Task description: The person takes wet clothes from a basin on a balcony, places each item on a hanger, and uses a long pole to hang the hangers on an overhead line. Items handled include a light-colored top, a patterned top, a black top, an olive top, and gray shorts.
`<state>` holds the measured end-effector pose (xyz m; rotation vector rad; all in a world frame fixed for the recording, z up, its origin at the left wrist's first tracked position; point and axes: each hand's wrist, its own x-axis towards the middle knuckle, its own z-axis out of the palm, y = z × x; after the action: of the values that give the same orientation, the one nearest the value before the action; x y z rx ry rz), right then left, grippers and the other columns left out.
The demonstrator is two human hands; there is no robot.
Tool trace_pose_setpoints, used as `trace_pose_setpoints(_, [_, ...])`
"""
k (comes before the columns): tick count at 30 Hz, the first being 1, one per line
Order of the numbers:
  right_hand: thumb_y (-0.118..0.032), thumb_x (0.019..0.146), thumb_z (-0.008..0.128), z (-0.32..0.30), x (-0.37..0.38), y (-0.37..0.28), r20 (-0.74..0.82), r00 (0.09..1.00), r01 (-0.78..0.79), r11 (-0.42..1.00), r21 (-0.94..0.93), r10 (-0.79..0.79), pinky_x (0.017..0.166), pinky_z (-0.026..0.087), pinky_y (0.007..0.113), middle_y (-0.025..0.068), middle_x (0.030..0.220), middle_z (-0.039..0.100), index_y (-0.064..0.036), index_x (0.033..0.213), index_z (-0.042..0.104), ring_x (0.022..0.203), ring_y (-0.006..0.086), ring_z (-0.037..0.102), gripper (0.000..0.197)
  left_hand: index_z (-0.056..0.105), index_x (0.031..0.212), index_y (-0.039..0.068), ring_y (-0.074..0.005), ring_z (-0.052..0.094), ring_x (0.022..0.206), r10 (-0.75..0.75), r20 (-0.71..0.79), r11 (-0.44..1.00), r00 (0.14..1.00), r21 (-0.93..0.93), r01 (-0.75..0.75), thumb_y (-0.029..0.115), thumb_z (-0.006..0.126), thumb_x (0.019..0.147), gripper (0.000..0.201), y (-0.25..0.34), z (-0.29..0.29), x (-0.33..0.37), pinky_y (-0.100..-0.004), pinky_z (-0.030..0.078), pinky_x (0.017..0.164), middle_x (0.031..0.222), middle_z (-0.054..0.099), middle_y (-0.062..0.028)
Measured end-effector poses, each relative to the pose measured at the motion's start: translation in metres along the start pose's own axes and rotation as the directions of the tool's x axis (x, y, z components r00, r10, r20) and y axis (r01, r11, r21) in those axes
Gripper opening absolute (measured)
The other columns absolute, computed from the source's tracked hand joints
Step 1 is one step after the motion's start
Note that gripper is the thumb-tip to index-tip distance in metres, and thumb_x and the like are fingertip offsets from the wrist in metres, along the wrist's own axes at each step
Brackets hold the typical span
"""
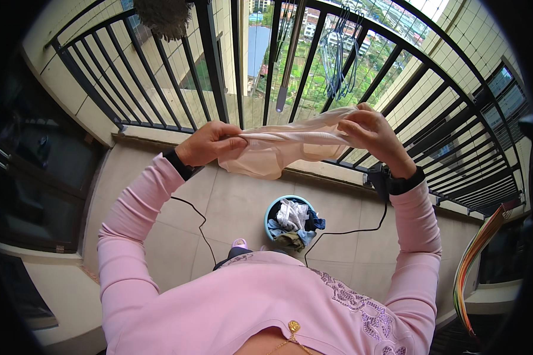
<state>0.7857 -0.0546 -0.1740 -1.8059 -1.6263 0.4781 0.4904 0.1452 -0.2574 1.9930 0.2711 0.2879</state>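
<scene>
Inspecting the head view, I find the left grip [210,144] and right grip [370,135] each pinched closed on a pale garment [251,161], held between them before the railing [212,65]. I advise even tension, fabric off that edge; room for moving appears bodyward, over the tiled floor [226,207] and basin [267,214].

**Floor of large beige tiles [237,207] bears round, pale-blue basin [266,220]**

The basin stands on the floor, with a pink shoe [240,242] near it, to its left. Thin black cables [203,225] cross over; whether they touch the tiles is unclear.
</scene>
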Motion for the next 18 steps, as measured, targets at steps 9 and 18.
trace_pose_setpoints(9, [-0.026, 0.084, 0.066, 0.023, -0.007, 0.001, 0.015, 0.926, 0.357, 0.862, -0.360, -0.377, 0.079, 0.044, 0.035, 0.0124, 0.102, 0.056, -0.0047, 0.086, 0.071, 0.093, 0.0258, 0.055, 0.022, 0.066, 0.089, 0.003, -0.0100, 0.055, 0.075, 0.172, -0.255, 0.975, 0.951, -0.096, -0.202, 0.025, 0.061, 0.090, 0.023, 0.050, -0.055, -0.019, -0.0242, 0.046, 0.074, 0.077, 0.060, -0.0001])
trace_pose_setpoints(18, [-0.031, 0.092, 0.059, 0.017, -0.001, 0.004, -0.019, 1.000, 0.020, 0.895, 0.445, -0.013, 0.060, 0.041, 0.021, -0.0037, 0.071, 0.048, -0.0043, 0.104, 0.058, 0.067, 0.0049, 0.049, 0.030, 0.064, 0.090, 0.006, -0.0091, 0.058, 0.067, 0.114, -0.014, 0.777, 0.993, -0.622, -0.098, 0.036, 0.065, 0.086, 0.030, 0.062, -0.069, -0.043, -0.0213, 0.047, 0.058, 0.075, 0.061, -0.0013])
